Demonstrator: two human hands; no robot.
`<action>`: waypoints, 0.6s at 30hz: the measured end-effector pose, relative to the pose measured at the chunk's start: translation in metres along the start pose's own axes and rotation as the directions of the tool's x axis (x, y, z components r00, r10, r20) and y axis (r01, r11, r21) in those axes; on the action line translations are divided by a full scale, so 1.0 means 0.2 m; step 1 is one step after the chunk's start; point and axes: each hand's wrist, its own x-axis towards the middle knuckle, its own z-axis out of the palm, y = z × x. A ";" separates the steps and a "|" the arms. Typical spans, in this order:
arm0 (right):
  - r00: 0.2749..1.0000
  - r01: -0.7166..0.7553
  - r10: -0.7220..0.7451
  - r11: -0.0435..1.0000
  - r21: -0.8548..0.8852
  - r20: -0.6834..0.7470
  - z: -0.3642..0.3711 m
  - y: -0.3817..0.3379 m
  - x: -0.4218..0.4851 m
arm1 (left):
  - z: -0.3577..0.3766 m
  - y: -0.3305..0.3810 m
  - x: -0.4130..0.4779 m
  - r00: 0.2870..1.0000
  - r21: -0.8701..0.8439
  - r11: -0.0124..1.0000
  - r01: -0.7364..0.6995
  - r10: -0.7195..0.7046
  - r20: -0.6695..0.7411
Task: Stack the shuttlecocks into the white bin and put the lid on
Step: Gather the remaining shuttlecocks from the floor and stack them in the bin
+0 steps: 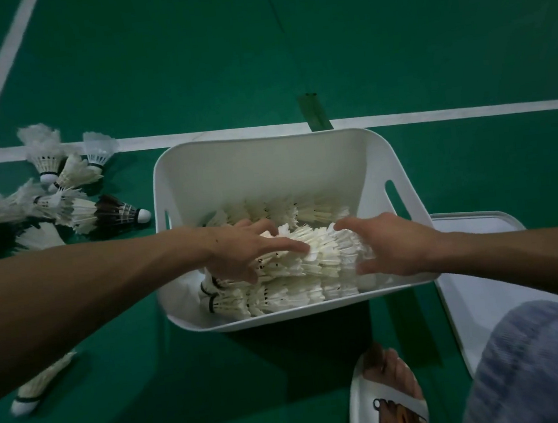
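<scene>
The white bin (259, 165) stands on the green court floor and holds rows of stacked white shuttlecocks (324, 258) lying on their sides. My left hand (247, 249) reaches into the bin from the left, its fingers spread and curved over one end of a top stack. My right hand (391, 244) comes in from the right, with fingers and thumb around the other end of the same stack. The white lid (477, 280) lies flat on the floor right of the bin, partly under my right arm.
A pile of loose shuttlecocks (63, 203), some with dark feathers, lies on the floor left of the bin. One more shuttlecock (41, 384) lies under my left forearm. My sandalled foot (389, 392) and knee (541, 366) are at the bottom right. White court lines cross behind the bin.
</scene>
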 end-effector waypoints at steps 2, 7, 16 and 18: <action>0.999 0.033 -0.033 0.999 0.002 -0.031 0.00 0.00 0.01 | -0.01 0.00 -0.01 1.000 -0.038 0.999 -0.027 0.027 0.011; 0.998 0.058 -0.058 0.998 0.025 0.012 0.02 0.02 0.05 | -0.02 -0.01 -0.01 0.997 -0.004 1.000 -0.026 0.026 0.068; 0.994 0.047 -0.044 0.998 -0.030 0.103 -0.11 -0.04 0.04 | -0.03 -0.05 -0.02 0.999 -0.117 0.993 -0.019 0.013 -0.048; 0.996 0.071 -0.069 0.997 -0.029 0.059 -0.14 -0.10 0.04 | -0.04 -0.05 -0.06 0.994 -0.105 0.994 0.006 -0.017 -0.109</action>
